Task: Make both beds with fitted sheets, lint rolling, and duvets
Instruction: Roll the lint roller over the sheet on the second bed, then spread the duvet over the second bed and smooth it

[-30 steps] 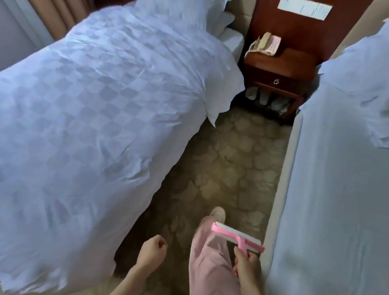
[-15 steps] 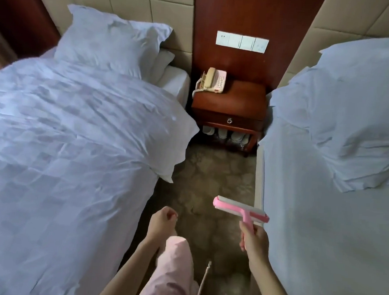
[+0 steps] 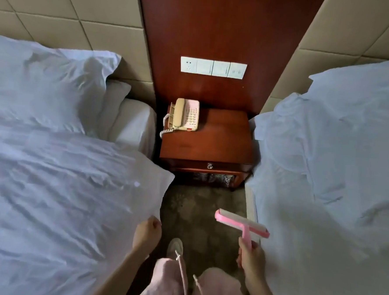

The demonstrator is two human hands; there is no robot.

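I stand in the aisle between two beds. The left bed [image 3: 49,195] wears a white checked duvet with pillows [image 3: 44,85] at its head. On the right bed [image 3: 331,235] lies a smooth white sheet, with a crumpled white duvet [image 3: 340,138] heaped at the head. My right hand [image 3: 251,257] grips the handle of a pink lint roller [image 3: 241,223], held upright just left of the right bed's edge. Beside the left bed's duvet edge, my left hand [image 3: 146,233] is curled into a loose fist and holds nothing.
A dark wooden nightstand [image 3: 206,145] stands at the aisle's end, with a beige telephone [image 3: 184,114] on it and a drawer below. Above it a wooden wall panel carries a row of switches [image 3: 213,67]. Patterned carpet [image 3: 199,207] covers the narrow aisle.
I have walked up the aisle toward the nightstand and my view has swung from the left bed to straight ahead. The lint roller stays in my right hand.
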